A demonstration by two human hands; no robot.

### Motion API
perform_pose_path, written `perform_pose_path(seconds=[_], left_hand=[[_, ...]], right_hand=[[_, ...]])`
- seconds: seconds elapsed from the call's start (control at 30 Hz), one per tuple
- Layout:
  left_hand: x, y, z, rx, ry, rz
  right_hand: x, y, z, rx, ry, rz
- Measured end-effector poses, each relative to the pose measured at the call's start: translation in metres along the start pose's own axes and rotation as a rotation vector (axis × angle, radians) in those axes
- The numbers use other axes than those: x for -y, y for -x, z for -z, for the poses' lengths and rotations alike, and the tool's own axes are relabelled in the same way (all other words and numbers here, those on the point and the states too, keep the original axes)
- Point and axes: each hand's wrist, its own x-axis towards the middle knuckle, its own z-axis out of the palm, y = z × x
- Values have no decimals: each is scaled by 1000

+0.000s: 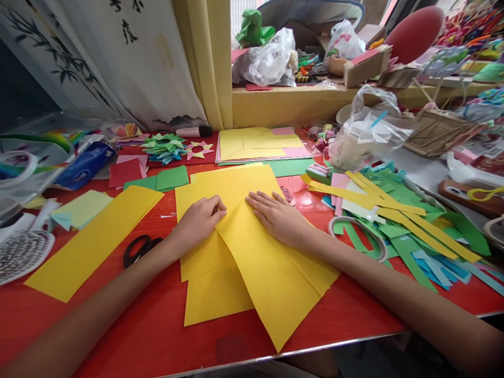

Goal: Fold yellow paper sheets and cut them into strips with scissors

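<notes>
Several yellow paper sheets lie overlapped on the red table. Over them a top yellow sheet lies askew, its near corner reaching toward the table's front edge. My left hand pinches this sheet's left edge between thumb and bent forefinger, raising a ridge in it. Flat on the paper, fingers outstretched, rests my right hand. A stack of long yellow strips lies to the left. Black-handled scissors are partly hidden beneath my left forearm.
Paper scraps and strips heap up at the right, beside a roll of tape. Further back stand a bagged cup, folded paper stars and stacked coloured sheets. A blue packet lies at the left.
</notes>
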Motion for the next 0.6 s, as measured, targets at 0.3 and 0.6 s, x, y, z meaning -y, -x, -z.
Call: perform_pose_path(seconds=[0.3, 0.6], left_hand=[[0, 1, 1, -2, 22, 0], [3, 0, -3, -35, 81, 48]], right_hand=[[1, 0, 0, -1, -9, -6], [2, 0, 1, 12, 9, -16]])
